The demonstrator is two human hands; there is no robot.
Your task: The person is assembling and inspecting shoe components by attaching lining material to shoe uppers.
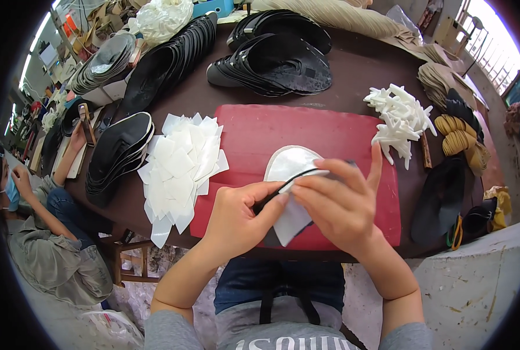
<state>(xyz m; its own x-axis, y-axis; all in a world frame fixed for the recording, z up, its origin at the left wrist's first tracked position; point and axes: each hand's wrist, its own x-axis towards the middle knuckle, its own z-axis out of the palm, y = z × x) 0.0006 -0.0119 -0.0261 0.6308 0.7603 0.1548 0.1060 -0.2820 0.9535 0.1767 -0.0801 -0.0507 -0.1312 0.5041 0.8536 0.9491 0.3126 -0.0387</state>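
Note:
Over the red mat (248,131), both hands hold a black shoe piece with a white rounded facing (286,160). My left hand (231,219) pinches its dark edge between thumb and fingers. On the other side, the thumb and fingers of my right hand (341,213) close on the same edge, with the little finger raised. A white pointed flap shows below the fingers; part of the piece is hidden by my hands. Left of the mat lies a loose pile of thin white cut pieces (181,169). Beyond my right hand sits a heap of small white strips (397,116).
Stacks of black shoe pieces (289,64) stand at the back, with more black stacks (120,154) on the left. Tan bundles (455,131) and a flat black piece (441,204) line the right side. At the far left a co-worker (56,256) sits by the table.

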